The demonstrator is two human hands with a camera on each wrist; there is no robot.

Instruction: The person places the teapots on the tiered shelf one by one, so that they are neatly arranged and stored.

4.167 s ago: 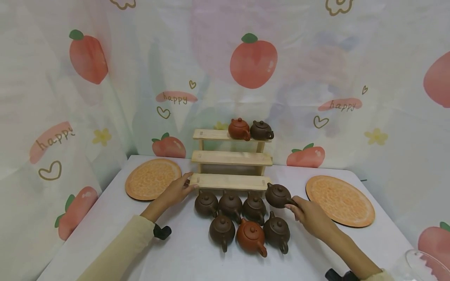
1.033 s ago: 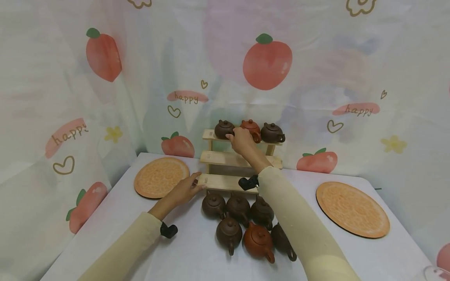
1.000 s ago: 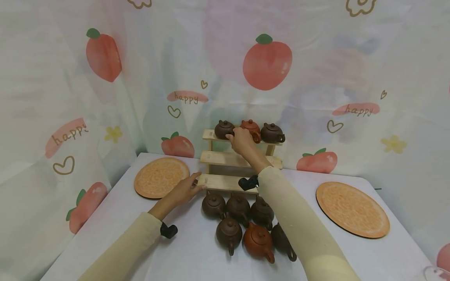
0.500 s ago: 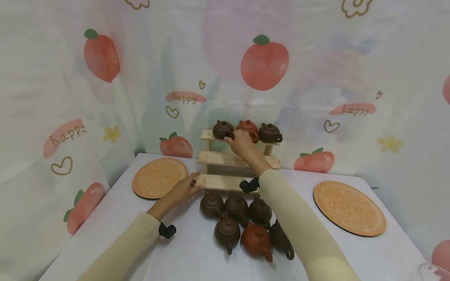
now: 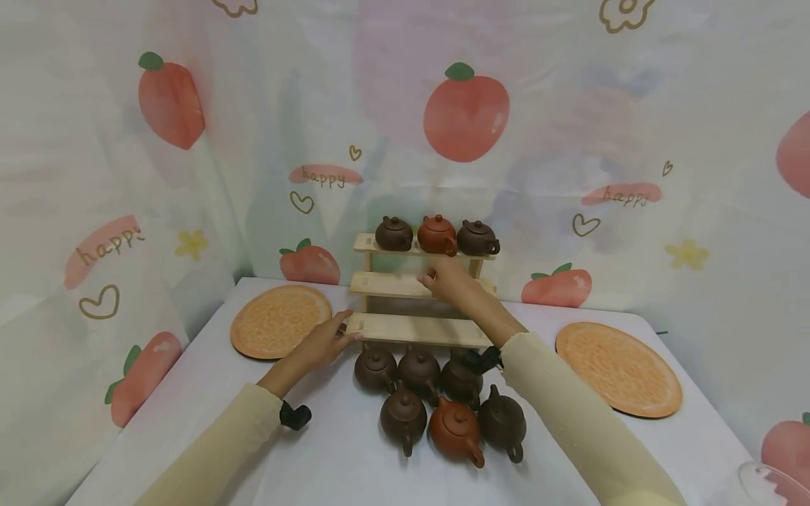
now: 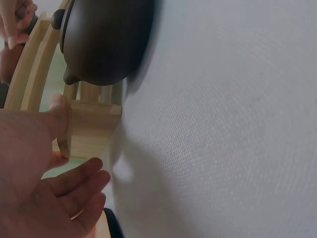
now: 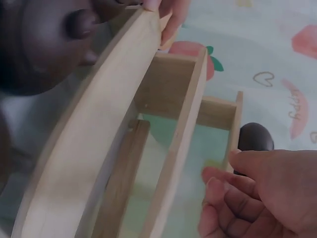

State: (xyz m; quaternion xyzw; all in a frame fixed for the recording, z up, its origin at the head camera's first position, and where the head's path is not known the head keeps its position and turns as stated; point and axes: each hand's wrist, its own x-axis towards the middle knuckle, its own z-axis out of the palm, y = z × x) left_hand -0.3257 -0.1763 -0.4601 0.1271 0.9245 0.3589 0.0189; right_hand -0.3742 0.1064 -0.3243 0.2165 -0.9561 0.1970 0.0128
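Note:
A three-step wooden stand (image 5: 414,328) stands at the back of the table. My left hand (image 5: 319,344) holds the left end of its lowest board; in the left wrist view the thumb and a finger pinch that end. On the top board sit a dark brown teapot (image 5: 394,235), a reddish teapot (image 5: 436,237) and another dark teapot (image 5: 477,240). My right hand (image 5: 452,282) hovers before the middle board, just below them, fingers loosely curled and holding nothing. Ahead of the stand several dark teapots (image 5: 403,418) and one reddish teapot (image 5: 455,430) rest on the table.
A round orange mat (image 5: 280,322) lies left of the stand and a similar mat (image 5: 620,370) lies to the right. A clear plastic object (image 5: 759,483) shows at the lower right corner. A printed cloth backdrop (image 5: 538,140) hangs behind the table.
My right hand carried a dark teapot from the table to the left of the top board, let it go and drew back down. My left hand stays at the stand's end.

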